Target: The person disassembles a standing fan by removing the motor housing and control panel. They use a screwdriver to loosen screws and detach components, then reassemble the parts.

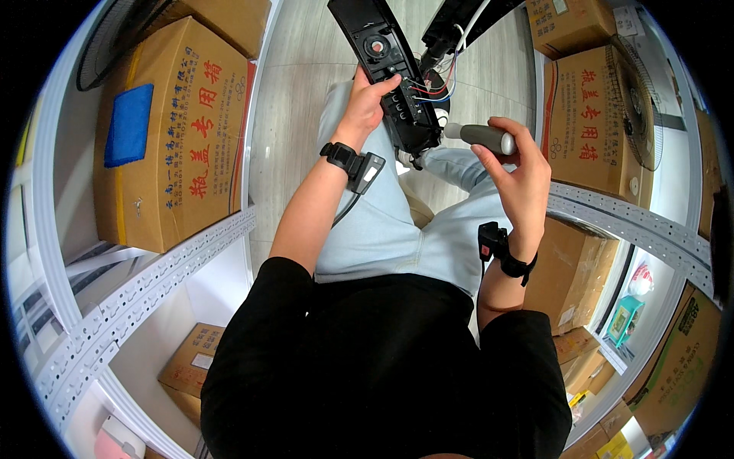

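A long black plastic housing is tilted above my knees, its inner side facing up with a round opening, screw posts and small parts. My left hand grips its left edge, thumb pressed on the inner face. My right hand holds a screwdriver by the butt of its thick grey handle, between thumb and fingers. The screwdriver points left at the housing's lower end; its tip cannot be made out. Red, white and blue wires run from the housing toward a black arm-like part behind it.
Metal shelving stands on both sides, with cardboard boxes at left and more boxes at right. A black fan grille leans at upper left, another grille with fan blades at right. Grey wood-look floor lies ahead.
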The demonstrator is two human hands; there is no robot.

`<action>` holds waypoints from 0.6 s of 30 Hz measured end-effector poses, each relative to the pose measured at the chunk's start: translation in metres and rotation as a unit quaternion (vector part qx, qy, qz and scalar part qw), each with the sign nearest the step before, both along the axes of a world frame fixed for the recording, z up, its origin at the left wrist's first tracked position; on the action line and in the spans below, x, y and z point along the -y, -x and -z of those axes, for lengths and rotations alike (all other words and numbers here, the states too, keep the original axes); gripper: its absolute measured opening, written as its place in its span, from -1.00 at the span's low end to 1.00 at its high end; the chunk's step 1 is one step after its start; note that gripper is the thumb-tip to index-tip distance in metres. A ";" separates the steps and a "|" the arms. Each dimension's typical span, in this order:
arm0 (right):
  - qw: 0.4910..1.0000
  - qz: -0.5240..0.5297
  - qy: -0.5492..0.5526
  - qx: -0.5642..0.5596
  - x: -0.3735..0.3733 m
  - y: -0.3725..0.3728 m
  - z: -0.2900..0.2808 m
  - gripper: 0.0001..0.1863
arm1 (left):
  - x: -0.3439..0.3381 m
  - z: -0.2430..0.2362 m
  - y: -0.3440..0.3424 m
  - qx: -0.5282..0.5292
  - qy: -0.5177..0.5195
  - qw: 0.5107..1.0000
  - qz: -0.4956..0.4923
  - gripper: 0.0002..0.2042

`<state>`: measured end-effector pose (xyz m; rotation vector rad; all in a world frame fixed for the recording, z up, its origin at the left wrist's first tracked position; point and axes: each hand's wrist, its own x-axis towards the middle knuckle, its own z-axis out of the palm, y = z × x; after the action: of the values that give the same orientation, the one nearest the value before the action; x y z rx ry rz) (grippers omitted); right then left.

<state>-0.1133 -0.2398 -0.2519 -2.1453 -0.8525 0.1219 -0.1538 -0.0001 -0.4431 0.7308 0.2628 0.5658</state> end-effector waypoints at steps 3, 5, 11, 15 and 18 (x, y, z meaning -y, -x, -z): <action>1.000 -0.005 0.017 0.000 0.000 0.001 -0.001 -0.59 | 0.001 -0.002 0.000 0.002 -0.001 1.000 -0.006 -0.53; 0.999 0.008 0.037 0.005 0.000 0.003 -0.003 -0.60 | 0.001 -0.002 0.000 0.000 -0.003 1.000 -0.009 -0.53; 0.998 0.043 0.035 0.001 -0.003 0.006 0.000 -0.61 | 0.000 -0.003 0.001 0.005 -0.001 1.000 -0.004 -0.52; 1.000 0.025 0.005 0.010 -0.002 0.005 -0.002 -0.62 | 0.003 -0.004 0.001 -0.001 -0.005 1.000 -0.007 -0.50; 0.999 0.032 -0.028 0.007 -0.001 0.004 -0.005 -0.62 | 0.003 -0.007 0.003 -0.008 -0.014 1.000 -0.008 -0.48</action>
<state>-0.1172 -0.2387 -0.2468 -2.1211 -0.7845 0.0489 -0.1569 -0.0029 -0.4359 0.7610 0.2763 0.5804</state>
